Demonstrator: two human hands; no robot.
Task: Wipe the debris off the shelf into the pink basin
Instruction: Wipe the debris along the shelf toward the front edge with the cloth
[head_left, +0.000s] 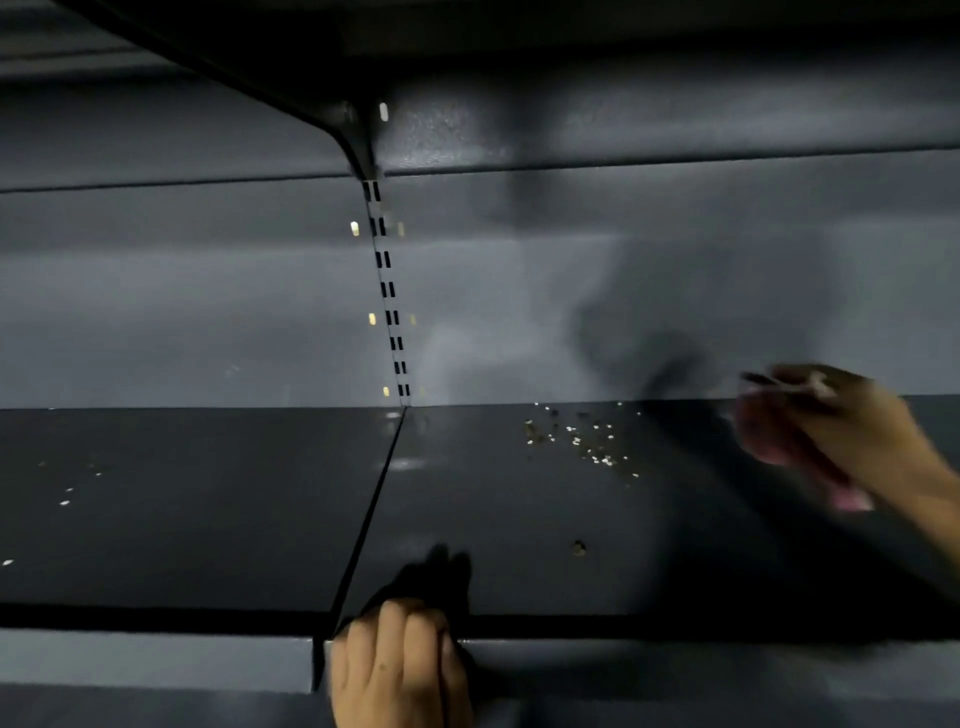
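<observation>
A dark grey metal shelf (519, 519) runs across the view. Pale debris crumbs (582, 439) lie scattered near its back edge, right of centre, and one crumb (578, 547) lies alone nearer the front. My right hand (852, 431) is blurred at the right, above the shelf's back, shut on a pink cloth (847, 496) that hangs below it. My left hand (400, 660) curls over the shelf's front edge at the seam between two shelf boards. The pink basin is not in view.
A few white specks (65, 501) lie on the left shelf board. A slotted upright (387, 291) runs up the back panel, with a bracket (358, 135) carrying the upper shelf overhead. The lighting is dim.
</observation>
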